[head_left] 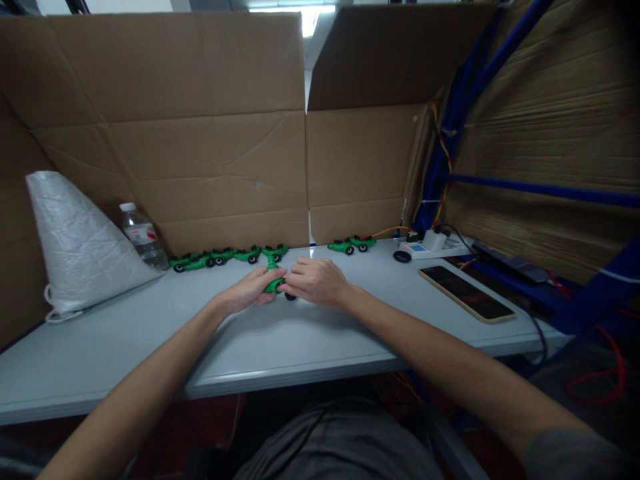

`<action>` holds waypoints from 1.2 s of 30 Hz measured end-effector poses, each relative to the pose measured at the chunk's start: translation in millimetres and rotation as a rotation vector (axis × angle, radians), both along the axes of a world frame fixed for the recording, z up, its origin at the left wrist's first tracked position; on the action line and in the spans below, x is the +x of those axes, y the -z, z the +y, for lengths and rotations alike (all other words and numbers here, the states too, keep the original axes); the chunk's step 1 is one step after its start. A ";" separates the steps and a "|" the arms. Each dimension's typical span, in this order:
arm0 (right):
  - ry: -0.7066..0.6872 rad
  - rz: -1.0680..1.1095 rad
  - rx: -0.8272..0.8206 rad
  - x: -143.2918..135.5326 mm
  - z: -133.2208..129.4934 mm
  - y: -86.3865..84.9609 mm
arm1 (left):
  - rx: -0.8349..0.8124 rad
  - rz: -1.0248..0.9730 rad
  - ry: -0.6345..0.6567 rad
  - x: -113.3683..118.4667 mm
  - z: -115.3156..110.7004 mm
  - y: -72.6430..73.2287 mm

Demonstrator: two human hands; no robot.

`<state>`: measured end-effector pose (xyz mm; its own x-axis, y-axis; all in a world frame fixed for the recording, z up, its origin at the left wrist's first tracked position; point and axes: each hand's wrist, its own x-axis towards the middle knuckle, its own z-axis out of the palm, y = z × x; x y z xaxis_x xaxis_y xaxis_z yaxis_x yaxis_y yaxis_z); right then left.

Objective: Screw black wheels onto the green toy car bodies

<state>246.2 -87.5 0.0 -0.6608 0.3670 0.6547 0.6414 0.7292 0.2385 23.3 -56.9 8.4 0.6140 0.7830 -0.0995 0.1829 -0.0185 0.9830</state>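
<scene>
A green toy car (273, 285) is held above the table by my left hand (251, 288), whose thumb and fingers are closed around its body. My right hand (320, 281) is closed at the car's right end, fingertips pressed against it; those fingers hide whatever small part is between them. Just below them shows a black wheel (291, 297), and I cannot tell whether it is fixed to the car. Behind my hands stands a row of similar green toy cars (247, 255) with black wheels. Further right are two more green cars (351, 245).
A white padded bag (85, 247) and a water bottle (143, 235) stand at the left. On the right lie a phone (467, 293), a white power strip (437, 247) with cables, and a round black piece (402, 256). Cardboard walls (225, 153) and a blue frame (450, 133) enclose the table.
</scene>
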 end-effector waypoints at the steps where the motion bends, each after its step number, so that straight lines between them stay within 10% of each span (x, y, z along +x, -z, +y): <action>1: 0.000 -0.007 0.007 0.5 0.4 0.1 | 0.000 0.006 0.009 -0.9 0.1 -0.5; 9: -0.068 -0.034 0.070 -2.1 -0.3 0.0 | -0.005 0.016 0.055 -1.0 -4.4 -4.0; 18: 0.170 0.041 0.031 -4.7 4.9 4.0 | 0.201 -0.099 -0.251 11.7 0.0 -1.6; 36: -0.010 -0.001 0.194 -2.1 0.0 2.2 | 0.069 -0.006 -0.018 1.2 -3.5 -2.9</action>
